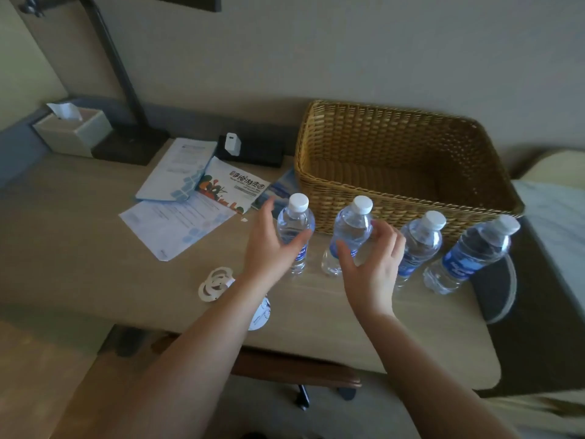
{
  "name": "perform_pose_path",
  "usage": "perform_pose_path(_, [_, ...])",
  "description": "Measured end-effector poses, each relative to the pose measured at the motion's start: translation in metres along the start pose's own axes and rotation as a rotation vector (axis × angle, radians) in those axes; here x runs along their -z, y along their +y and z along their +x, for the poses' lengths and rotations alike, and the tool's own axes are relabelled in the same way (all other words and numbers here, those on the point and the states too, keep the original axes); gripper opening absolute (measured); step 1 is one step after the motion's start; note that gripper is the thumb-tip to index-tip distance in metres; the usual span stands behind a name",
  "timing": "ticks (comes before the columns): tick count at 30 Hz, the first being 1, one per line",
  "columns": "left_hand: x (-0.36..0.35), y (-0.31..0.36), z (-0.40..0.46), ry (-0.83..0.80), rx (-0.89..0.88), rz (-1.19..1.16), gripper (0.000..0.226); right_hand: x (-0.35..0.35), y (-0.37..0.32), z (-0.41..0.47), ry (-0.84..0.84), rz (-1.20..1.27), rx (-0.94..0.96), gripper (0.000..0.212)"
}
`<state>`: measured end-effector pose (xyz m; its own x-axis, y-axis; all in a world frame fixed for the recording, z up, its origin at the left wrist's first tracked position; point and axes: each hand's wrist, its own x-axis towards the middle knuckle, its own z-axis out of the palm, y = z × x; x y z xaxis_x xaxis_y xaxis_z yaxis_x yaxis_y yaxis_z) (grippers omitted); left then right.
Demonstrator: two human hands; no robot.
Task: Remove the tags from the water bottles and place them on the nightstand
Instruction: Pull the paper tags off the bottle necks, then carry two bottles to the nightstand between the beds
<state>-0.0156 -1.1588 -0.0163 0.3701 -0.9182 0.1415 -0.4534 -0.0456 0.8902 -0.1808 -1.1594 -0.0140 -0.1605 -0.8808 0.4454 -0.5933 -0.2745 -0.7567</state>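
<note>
Two bare forearms reach in from the bottom edge over a beige table. Left hand is spread open, fingers apart, cupped just beside the first bottle at the left end of a row; whether the thumb touches the plastic cannot be told, and it grips nothing. Right hand is also open, fingers curled loosely around the second bottle, with its fingertips behind the shoulder of that bottle and its thumb in front of the label; no firm hold is visible. Third bottle and fourth bottle stand farther right, the fourth near the table's right end. All four carry white caps and blue labels and stand upright in front of a wicker basket. None shows a tag on its neck. White paper tags lie in a small overlapping pile on the table, left of the left wrist, and another round tag shows partly under that forearm near the front edge. Leaflets are spread behind the left hand. Farther back sit a tissue box, a dark lamp base and a white charger.
</note>
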Motion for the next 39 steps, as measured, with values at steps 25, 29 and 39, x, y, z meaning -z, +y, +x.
perform_pose_path(25, [-0.021,-0.015,0.033,-0.099,-0.083,-0.162,0.047,-0.011,0.027,0.038,-0.276,-0.005,-0.089,0.054])
perform_pose_path(29, [-0.019,-0.019,0.035,-0.191,-0.15,-0.186,0.048,-0.005,0.021,0.016,-0.226,-0.014,-0.128,0.053])
perform_pose_path(39, [-0.043,0.0,-0.009,-0.378,-0.226,-0.295,0.055,0.032,0.019,-0.038,0.072,0.026,-0.403,0.05])
